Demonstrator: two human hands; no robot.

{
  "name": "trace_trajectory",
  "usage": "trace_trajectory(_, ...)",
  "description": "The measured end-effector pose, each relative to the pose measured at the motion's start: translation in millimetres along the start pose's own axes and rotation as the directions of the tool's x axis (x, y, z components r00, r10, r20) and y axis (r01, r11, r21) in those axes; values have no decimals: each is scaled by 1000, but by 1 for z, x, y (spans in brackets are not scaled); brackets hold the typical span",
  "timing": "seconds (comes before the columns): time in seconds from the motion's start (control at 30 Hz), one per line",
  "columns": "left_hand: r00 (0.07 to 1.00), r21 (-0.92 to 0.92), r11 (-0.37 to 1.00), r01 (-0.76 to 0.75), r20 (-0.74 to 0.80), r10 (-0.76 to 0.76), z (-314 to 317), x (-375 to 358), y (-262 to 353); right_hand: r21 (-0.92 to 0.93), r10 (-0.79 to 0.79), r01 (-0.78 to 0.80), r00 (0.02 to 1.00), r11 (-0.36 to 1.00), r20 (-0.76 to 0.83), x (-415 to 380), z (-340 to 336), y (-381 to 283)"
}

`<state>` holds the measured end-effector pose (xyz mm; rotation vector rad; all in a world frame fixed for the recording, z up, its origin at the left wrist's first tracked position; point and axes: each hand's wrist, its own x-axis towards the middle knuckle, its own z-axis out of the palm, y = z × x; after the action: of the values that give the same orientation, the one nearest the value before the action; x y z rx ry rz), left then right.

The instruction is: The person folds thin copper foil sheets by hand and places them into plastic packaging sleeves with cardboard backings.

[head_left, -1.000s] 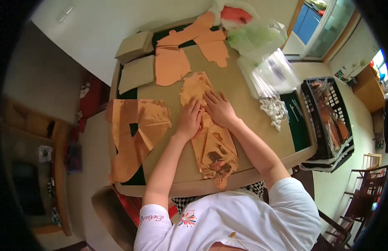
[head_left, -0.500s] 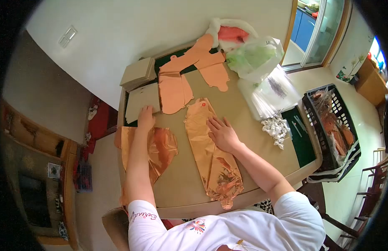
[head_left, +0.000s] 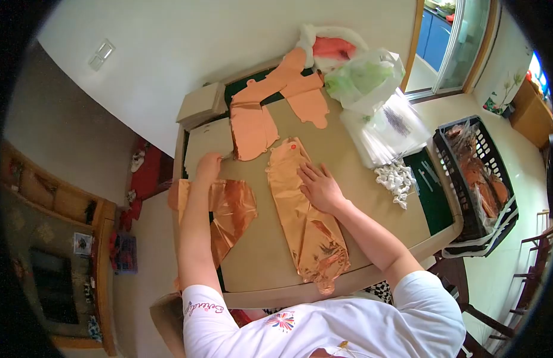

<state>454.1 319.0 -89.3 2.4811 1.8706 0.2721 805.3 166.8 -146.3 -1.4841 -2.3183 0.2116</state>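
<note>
The right hand (head_left: 319, 187) lies flat, fingers spread, pressing on a long rose-gold foil balloon (head_left: 306, 221) stretched across the middle of the table (head_left: 360, 197). The left hand (head_left: 208, 166) rests fingertips-down on a stack of cardboard sheets (head_left: 207, 141) at the far left edge; its grip cannot be made out. Crumpled foil (head_left: 225, 209) lies under the left forearm. Clear plastic bags (head_left: 387, 131) sit to the right.

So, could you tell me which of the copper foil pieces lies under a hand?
The long foil piece in the middle, under the flat right hand; the others lie untouched.
</note>
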Motion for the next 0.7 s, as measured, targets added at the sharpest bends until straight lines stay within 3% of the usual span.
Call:
trace_trajectory(0.1,987,-30,997,65,-147,-69,-20,-13,16,25,-3,3,1000,1000,3,2,-2,0)
trace_trajectory(0.2,973,43,990,136,-193,-126,-30,-22,30,56,6,-5,1000,998,-9,2,1,2)
trace_trajectory(0.3,917,86,996,-12,-396,45,-51,-47,61,127,16,7,984,992,-179,2,0,0)
trace_trajectory(0.43,807,184,942,-281,-486,336,-67,-105,138,380,48,160,874,911,-483,7,-10,2)
trace_trajectory(0.47,786,183,919,-348,-477,393,-59,-121,156,704,200,64,937,708,-286,9,-21,-4)
trace_trajectory(0.5,776,173,901,-398,-461,431,-47,-136,172,911,273,-77,961,406,-41,11,-40,-14)
trace_trajectory(0.53,761,161,882,-444,-452,466,-35,-150,188,971,258,-234,942,55,213,10,-52,-19)
trace_trajectory(0.6,752,126,853,-507,-419,509,-13,-179,213,952,223,-279,943,128,247,3,-56,-19)
trace_trajectory(0.63,762,25,841,-540,-410,501,-8,-190,224,939,207,-305,940,159,271,-3,-54,-20)
trace_trajectory(0.7,776,-175,788,-591,-391,495,-13,-209,242,878,223,-309,945,365,240,-18,-46,-11)
